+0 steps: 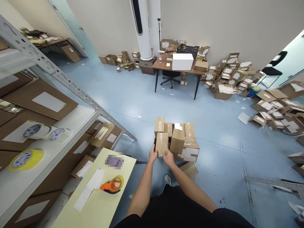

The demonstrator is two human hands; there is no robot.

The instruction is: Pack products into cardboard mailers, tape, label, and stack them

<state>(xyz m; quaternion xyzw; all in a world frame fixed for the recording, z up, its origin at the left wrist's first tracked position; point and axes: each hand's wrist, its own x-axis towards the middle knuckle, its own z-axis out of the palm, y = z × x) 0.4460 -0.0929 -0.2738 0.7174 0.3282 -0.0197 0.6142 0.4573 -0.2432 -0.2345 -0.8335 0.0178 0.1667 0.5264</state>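
Between my two hands is a small taped cardboard box (161, 141), gripped at its near end. My left hand (153, 154) presses on its left side, and my right hand (168, 157) holds its right near corner. Around it sit several other small boxes, among them a taped box (159, 124) just beyond and an angled box (177, 141) to the right. They appear grouped in or on a larger carton (188, 152) with a white label; the held box hides part of it. Another carton (189, 169) lies low on the floor by my right forearm.
On my left stand a pale yellow table (95, 196) with an orange tape dispenser (111, 185), and a metal shelf (78, 118) bearing cartons and tape rolls. A wooden desk (163, 66) stands ahead by the wall. Piled boxes (234, 74) spread along the right. Blue floor (220, 126) lies between.
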